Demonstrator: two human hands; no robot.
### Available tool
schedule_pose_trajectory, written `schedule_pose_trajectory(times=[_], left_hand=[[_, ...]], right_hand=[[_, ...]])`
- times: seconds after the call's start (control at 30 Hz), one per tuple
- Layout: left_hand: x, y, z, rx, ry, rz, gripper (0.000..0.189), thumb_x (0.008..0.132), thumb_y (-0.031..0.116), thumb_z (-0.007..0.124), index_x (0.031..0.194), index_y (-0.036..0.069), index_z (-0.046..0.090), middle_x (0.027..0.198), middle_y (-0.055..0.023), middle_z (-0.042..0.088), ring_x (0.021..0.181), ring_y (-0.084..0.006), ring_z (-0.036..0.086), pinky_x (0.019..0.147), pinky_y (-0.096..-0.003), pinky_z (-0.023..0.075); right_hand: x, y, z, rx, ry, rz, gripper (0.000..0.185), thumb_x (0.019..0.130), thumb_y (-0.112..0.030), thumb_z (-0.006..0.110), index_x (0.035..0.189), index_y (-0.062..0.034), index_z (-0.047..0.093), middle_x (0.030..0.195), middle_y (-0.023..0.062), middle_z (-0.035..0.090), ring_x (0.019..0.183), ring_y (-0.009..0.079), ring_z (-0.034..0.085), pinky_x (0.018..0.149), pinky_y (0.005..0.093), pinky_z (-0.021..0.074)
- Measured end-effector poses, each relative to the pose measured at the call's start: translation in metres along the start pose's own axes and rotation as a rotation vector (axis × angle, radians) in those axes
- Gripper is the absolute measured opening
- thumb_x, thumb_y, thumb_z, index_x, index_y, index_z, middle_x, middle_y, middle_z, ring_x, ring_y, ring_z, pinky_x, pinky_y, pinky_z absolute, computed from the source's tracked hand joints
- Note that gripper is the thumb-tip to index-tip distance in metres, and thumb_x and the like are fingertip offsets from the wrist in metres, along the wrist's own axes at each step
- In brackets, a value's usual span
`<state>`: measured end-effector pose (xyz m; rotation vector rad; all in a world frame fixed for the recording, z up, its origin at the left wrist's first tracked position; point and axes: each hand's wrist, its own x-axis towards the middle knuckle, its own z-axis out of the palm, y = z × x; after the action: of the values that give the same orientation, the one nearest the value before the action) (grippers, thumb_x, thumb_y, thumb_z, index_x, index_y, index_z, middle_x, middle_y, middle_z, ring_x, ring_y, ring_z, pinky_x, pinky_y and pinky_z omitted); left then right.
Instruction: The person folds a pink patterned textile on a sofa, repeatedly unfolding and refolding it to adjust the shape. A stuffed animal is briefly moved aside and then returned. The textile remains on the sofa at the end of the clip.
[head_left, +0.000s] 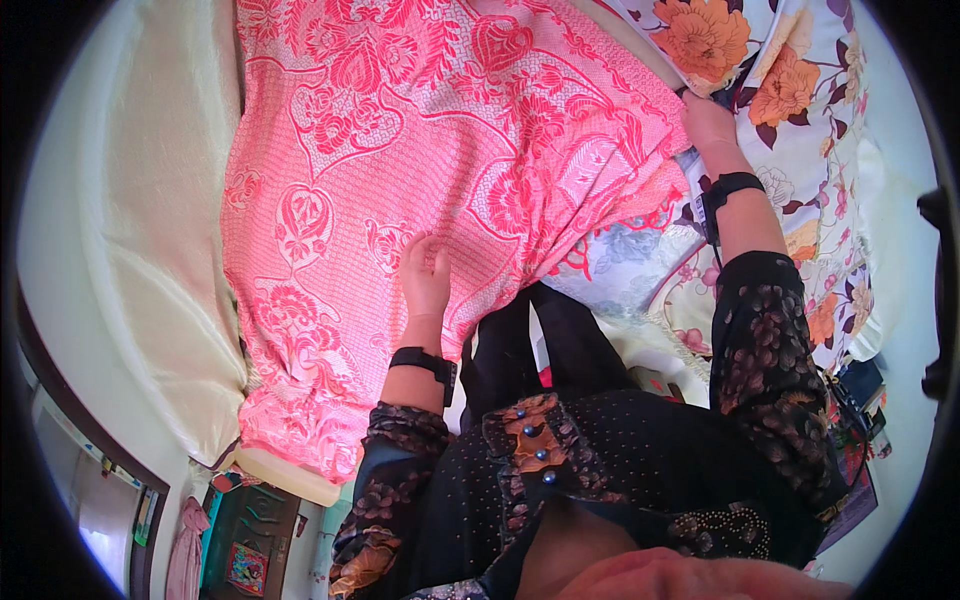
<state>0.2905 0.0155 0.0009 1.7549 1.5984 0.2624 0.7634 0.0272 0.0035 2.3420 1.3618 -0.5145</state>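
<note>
A pink patterned bedspread (345, 180) lies spread before me, with folds gathered towards its right side and red fringe along its lower right edge. My left hand (426, 274) is over its middle, fingers loosely curled and apart, with no fabric gripped; whether it touches the cloth is unclear. At the upper right, my right hand (709, 124) is closed on the bedspread's right edge, its fingertips partly hidden. Beside that hand lies a white floral cloth (784, 150) with orange flowers. A pale blue-grey floral cloth (626, 255) shows below the fringe.
A cream padded headboard or cushion (161, 225) runs along the left side. The corner of a pale mattress or bed base (289, 476) shows at the lower left. Beyond it are a dark door (262, 525) and a hanging pink cloth (191, 540). Dark cables (855, 409) hang at the right.
</note>
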Motion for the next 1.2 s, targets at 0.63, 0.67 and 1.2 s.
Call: schedule_pose_trajectory(times=[0.63, 0.67, 1.2], left_hand=[[-0.023, 0.007, 0.018, -0.135, -0.023, -0.065, 0.024, 0.073, 0.011, 0.059, 0.095, 0.001, 0.057, 0.103, -0.0176, 0.055, 0.099, -0.0317, 0.051, 0.087, -0.0363, 0.0391], [-0.029, 0.006, 0.017, -0.134, -0.016, -0.068, 0.024, 0.073, 0.011, 0.059, 0.095, 0.002, 0.057, 0.102, -0.0172, 0.056, 0.098, -0.0315, 0.051, 0.086, -0.0362, 0.0394], [-0.163, -0.035, -0.016, -0.157, 0.036, -0.365, 0.027, 0.078, 0.015, 0.057, 0.102, 0.001, 0.056, 0.097, -0.0127, 0.059, 0.092, -0.0217, 0.055, 0.08, -0.0314, 0.0427]], right_hand=[[-0.027, -0.02, 0.033, 0.319, 0.26, -0.272, 0.029, 0.078, -0.022, 0.052, 0.103, -0.0079, 0.055, 0.095, 0.0144, 0.057, 0.089, 0.0316, 0.055, 0.076, 0.0405, 0.0439], [-0.032, -0.017, 0.032, 0.373, 0.324, -0.276, 0.029, 0.078, -0.022, 0.052, 0.103, -0.0076, 0.055, 0.095, 0.0146, 0.057, 0.089, 0.0318, 0.055, 0.076, 0.0406, 0.0441], [-0.144, -0.042, 0.069, 0.31, 0.133, -0.332, 0.036, 0.072, -0.031, 0.061, 0.096, -0.0054, 0.055, 0.096, 0.0148, 0.057, 0.091, 0.0303, 0.055, 0.076, 0.0394, 0.0436]])
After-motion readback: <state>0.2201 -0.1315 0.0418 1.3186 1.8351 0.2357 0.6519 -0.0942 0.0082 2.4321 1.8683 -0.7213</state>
